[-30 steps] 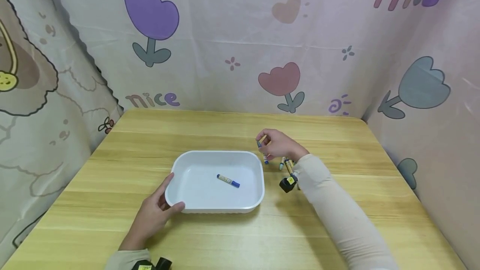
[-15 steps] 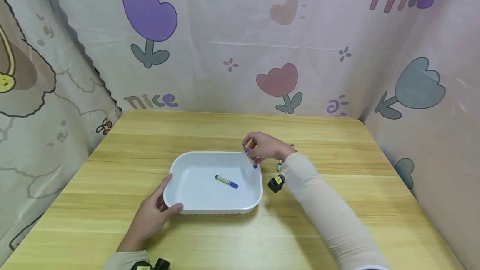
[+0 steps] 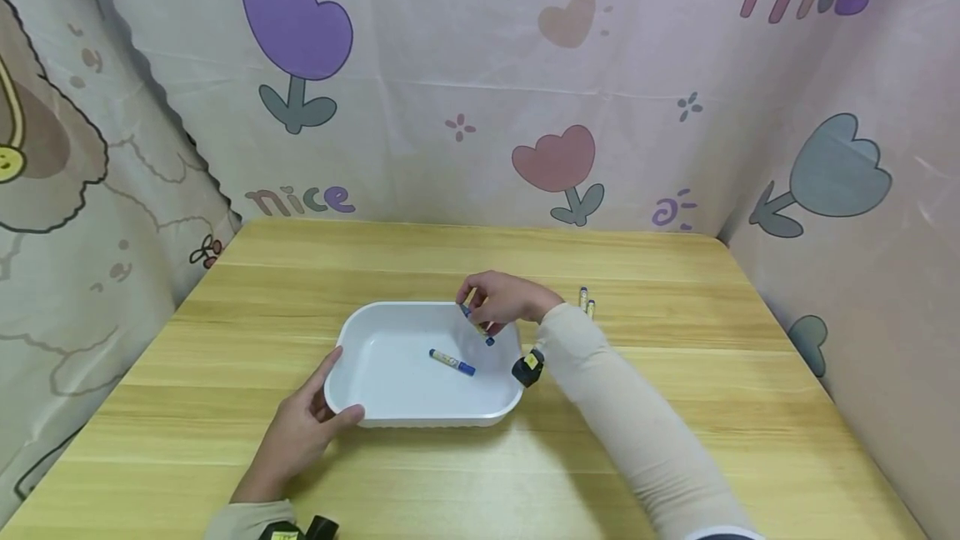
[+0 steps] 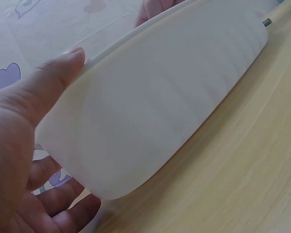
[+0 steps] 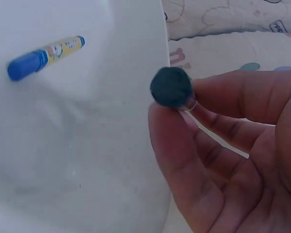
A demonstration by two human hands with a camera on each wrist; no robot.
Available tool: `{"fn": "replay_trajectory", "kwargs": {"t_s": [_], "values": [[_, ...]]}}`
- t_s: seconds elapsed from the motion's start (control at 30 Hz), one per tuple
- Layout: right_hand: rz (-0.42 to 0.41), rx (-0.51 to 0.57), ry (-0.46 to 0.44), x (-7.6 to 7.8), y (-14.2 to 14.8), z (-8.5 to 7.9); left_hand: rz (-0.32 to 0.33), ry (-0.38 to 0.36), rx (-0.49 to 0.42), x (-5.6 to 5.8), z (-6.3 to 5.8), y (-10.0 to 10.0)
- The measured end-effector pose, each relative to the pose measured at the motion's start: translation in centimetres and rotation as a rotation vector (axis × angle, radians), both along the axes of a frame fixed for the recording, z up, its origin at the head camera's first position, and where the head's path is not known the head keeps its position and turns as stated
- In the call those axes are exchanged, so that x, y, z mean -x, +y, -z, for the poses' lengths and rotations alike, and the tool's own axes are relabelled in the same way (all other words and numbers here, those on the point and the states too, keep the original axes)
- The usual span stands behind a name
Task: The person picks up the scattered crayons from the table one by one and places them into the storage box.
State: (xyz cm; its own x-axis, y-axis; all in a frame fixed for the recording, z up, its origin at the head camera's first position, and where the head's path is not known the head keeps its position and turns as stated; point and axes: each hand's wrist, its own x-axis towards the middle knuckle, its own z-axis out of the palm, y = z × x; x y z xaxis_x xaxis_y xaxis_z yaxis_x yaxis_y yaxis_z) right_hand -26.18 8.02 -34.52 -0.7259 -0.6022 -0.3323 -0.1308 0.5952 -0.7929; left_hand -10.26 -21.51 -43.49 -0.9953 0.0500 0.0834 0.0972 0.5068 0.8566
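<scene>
A white plastic tray point(image 3: 420, 421) stands on the wooden table. My left hand point(image 3: 294, 436) holds its left end, thumb along the near rim and fingers round the outer wall. Between thumb and fingertips my right hand point(image 3: 508, 298) pinches a marker pen point(image 5: 171, 87), whose dark teal end faces the camera in the right wrist view. In the head view this marker slants over the tray's back right corner. Another marker point(image 3: 452, 362), yellowish with a blue cap, lies inside the tray, right of its middle.
Behind the right wrist, two more markers point(image 3: 583, 298) show on the table point(image 3: 675, 340), partly covered by the sleeve. A printed curtain point(image 3: 420, 82) hangs along the table's back edge and both sides. Black wrist cameras point(image 3: 528, 367) are strapped to the arms.
The right hand has moved left with its marker, from beside the tray to over its back right part. The left hand keeps its hold on the tray.
</scene>
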Motion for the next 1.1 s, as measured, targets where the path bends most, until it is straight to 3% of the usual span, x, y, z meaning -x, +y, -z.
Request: {"fn": "replay_trajectory", "kwargs": {"t_s": [0.57, 1.1], "values": [[-0.084, -0.083, -0.014, -0.4, -3.6, 1.3, 0.004, -0.013, 0.0, 0.1, -0.1, -0.1], [-0.152, -0.168, -0.017, -1.3, -4.8, 2.9, -0.006, -0.004, 0.013, 0.1, 0.2, -0.2]]}}
